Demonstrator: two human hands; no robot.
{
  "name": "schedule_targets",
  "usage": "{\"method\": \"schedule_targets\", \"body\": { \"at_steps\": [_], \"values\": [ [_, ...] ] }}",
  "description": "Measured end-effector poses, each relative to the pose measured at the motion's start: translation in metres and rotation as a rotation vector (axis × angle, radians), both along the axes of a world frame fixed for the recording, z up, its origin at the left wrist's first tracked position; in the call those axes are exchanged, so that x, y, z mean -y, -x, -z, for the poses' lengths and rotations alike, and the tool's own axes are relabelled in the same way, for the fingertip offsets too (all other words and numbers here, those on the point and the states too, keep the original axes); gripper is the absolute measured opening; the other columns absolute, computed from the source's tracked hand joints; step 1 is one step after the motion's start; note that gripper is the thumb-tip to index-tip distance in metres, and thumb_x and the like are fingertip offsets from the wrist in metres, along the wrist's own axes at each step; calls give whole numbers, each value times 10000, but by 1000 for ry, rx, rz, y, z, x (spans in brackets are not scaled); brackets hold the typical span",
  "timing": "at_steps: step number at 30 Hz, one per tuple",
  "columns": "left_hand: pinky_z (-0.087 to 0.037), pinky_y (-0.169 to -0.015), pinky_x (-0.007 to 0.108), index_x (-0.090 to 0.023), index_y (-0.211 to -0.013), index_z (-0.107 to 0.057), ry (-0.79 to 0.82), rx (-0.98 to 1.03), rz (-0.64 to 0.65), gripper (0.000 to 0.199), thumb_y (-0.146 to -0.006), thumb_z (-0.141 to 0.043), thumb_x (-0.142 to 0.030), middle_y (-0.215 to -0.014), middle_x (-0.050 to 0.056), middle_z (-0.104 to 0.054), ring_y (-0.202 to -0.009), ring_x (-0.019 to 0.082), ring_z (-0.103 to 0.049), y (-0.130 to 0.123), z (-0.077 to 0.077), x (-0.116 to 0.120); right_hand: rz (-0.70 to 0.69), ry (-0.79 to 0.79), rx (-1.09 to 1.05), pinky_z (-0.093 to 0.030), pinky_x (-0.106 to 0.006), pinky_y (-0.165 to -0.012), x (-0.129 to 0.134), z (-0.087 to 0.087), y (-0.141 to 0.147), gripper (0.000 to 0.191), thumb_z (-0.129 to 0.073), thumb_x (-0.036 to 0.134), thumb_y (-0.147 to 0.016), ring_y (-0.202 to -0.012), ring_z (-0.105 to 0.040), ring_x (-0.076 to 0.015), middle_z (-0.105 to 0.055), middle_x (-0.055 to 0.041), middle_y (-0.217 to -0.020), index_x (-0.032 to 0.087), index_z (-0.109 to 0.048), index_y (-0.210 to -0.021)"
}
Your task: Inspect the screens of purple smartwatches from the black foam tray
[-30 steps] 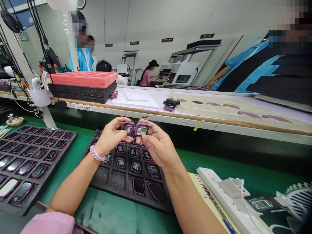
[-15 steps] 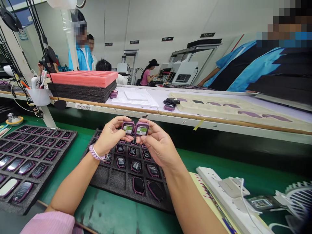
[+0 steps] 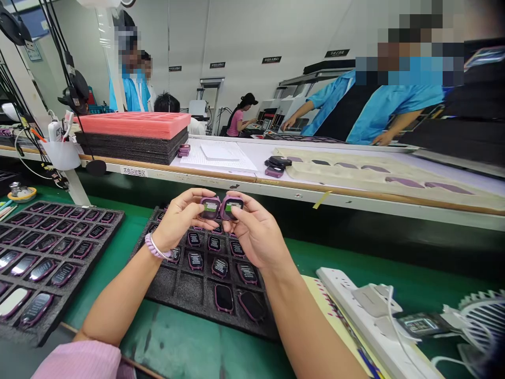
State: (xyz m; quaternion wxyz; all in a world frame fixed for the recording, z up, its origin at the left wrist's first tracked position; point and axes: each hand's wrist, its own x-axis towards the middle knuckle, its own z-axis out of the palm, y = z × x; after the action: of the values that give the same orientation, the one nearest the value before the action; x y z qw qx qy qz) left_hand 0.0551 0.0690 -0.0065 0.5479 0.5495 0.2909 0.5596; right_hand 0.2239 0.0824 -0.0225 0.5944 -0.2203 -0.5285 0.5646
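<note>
Watch modules: two purple ones, left watch module (image 3: pixel 209 207) pinched in my left hand (image 3: pixel 179 221), right watch module (image 3: pixel 231 207) pinched in my right hand (image 3: pixel 254 237). Both are held side by side, edges touching or nearly so, screens lit and facing me, above the far end of the dark foam tray (image 3: pixel 185 289).

Risks, biggest first:

- Green surface (image 3: pixel 165 342): hard mat. A module slipping past the tray edge lands on it, so scratch or crack risk.
- Foam tray under my hands: most pockets are filled with more modules (image 3: pixel 220 267). A drop from here hits another screen face-on, damaging two units at once.
- Second foam tray (image 3: pixel 43 263) to my left is also loaded, just beside my left forearm. A careless elbow sweep could drag it.
- White power strip (image 3: pixel 355 310) with its cables sits near my right forearm; pulling back could snag a lead.
- The two modules themselves: their bezels could rub together and scuff.
- Grip: fingertips only on the narrow sides, right thumb (image 3: pixel 235 210) resting over the screen. Small contact area means a likely slip, plus smudges on the glass.
</note>
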Motion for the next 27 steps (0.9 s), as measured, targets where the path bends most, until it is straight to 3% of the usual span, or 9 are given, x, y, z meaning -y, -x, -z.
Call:
{"method": "schedule_targets", "body": {
  "at_steps": [9,27],
  "values": [
    [-631,-632,240,-167,-1060,-615,10,-13,11,316,-746,-584,-190,-979,27,-672,-640,152,-722,-2,-1,2,62,2,14,-461,-206,-496,-1,2,1,396,-855,325,-714,-540,-518,-89,-590,17,-797,205,-672,-1044],
    [-624,-616,214,-169,-1081,-601,-18,-60,-34,345,-741,-653,-197,-1001,41,-671,-625,138,-715,-2,-1,1,20,3,21,-488,-228,-548,3,0,1,383,-821,266,-726,-572,-551,-100,-619,12,-846,221,-676,-1078]
  ]
}}
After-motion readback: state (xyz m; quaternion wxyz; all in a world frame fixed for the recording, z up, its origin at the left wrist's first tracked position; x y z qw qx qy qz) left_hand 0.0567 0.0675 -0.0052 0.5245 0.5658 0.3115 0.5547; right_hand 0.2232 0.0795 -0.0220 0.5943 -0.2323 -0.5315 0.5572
